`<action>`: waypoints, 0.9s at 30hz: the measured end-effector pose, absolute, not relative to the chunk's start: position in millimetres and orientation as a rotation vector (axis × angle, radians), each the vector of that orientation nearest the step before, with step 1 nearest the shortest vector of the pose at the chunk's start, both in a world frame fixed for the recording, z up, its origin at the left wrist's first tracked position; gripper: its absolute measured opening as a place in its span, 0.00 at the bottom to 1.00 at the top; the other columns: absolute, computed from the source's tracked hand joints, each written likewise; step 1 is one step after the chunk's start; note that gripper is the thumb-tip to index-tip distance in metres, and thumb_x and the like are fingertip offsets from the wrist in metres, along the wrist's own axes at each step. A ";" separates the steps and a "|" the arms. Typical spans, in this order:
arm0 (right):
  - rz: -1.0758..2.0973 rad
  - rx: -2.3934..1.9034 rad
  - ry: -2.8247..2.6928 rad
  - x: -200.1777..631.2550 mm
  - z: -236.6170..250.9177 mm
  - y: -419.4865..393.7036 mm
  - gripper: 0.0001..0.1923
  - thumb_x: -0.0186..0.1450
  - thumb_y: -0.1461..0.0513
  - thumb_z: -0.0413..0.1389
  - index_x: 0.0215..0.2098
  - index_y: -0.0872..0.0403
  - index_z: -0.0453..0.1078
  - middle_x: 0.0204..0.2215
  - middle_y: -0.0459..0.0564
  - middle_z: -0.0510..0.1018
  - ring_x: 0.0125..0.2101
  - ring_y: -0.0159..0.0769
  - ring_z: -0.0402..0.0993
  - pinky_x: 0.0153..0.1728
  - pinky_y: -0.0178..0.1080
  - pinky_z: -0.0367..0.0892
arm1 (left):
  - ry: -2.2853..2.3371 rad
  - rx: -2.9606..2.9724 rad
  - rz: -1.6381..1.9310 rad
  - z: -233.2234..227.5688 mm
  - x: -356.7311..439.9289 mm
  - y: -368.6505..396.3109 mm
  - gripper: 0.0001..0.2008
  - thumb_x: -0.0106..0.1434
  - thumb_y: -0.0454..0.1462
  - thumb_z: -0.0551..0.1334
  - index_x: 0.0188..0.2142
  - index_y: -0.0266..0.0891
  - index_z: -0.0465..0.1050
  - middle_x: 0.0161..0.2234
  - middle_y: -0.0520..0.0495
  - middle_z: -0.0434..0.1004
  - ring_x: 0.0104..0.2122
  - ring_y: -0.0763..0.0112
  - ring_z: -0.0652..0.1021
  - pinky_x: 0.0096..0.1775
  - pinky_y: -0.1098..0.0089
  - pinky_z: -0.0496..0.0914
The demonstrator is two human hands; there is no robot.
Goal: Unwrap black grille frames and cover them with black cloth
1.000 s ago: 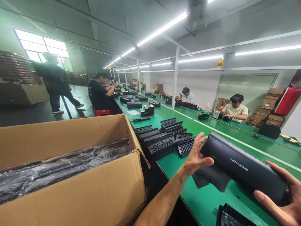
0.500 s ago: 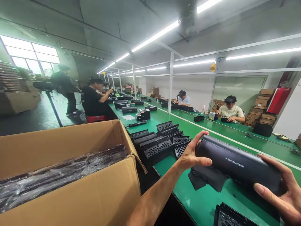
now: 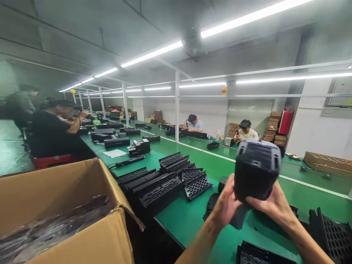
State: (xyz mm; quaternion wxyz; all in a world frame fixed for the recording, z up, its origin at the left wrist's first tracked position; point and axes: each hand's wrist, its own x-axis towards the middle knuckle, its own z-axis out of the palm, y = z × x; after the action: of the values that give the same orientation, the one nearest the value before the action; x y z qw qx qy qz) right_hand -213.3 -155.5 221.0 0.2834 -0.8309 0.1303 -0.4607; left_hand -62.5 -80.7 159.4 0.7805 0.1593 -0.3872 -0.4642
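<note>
No lettering could be read anywhere: the black speaker (image 3: 255,170) showed only its end, and the distant stacked boxes (image 3: 272,126) were too small.

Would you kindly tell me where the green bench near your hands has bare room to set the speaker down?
Bare green bench lies between the stacked grilles and the black cloth under the speaker. Another free strip runs beyond the white line. It is crowded at the grilles and by the parts at right.

viewpoint: head-worn camera, above the near edge of the green bench (image 3: 192,220)
facing: forward, slightly down, along the bench's far length
nearness: close to both hands
</note>
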 end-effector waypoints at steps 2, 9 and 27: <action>-1.362 -2.526 0.416 -231.8 235.7 -157.7 0.51 0.59 0.51 0.67 0.74 0.47 0.48 0.61 0.58 0.69 0.57 0.54 0.70 0.57 0.56 0.69 | -0.841 0.520 -0.770 168.3 -44.4 -67.8 0.47 0.56 0.56 0.70 0.71 0.51 0.56 0.72 0.37 0.52 0.69 0.42 0.60 0.63 0.44 0.61; -1.287 -3.306 0.432 -260.5 269.6 -156.3 0.48 0.63 0.57 0.61 0.76 0.45 0.45 0.59 0.58 0.70 0.55 0.57 0.70 0.55 0.59 0.67 | -1.231 0.661 -0.567 210.1 -30.3 -43.9 0.57 0.49 0.51 0.77 0.72 0.45 0.52 0.68 0.38 0.59 0.66 0.44 0.64 0.67 0.50 0.59; -1.355 -2.219 0.672 -291.5 241.4 -124.5 0.35 0.58 0.43 0.65 0.59 0.41 0.63 0.63 0.49 0.68 0.61 0.55 0.67 0.61 0.51 0.66 | -1.138 0.490 -0.721 194.1 -22.2 -44.1 0.52 0.49 0.47 0.75 0.69 0.45 0.55 0.55 0.41 0.74 0.55 0.47 0.75 0.59 0.52 0.68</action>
State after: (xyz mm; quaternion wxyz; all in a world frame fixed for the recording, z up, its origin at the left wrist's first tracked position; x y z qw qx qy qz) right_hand -291.5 -124.5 241.4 0.2261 -0.8048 0.2439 -0.4916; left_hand -22.2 -44.1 194.1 0.7540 0.2244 -0.5215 -0.3304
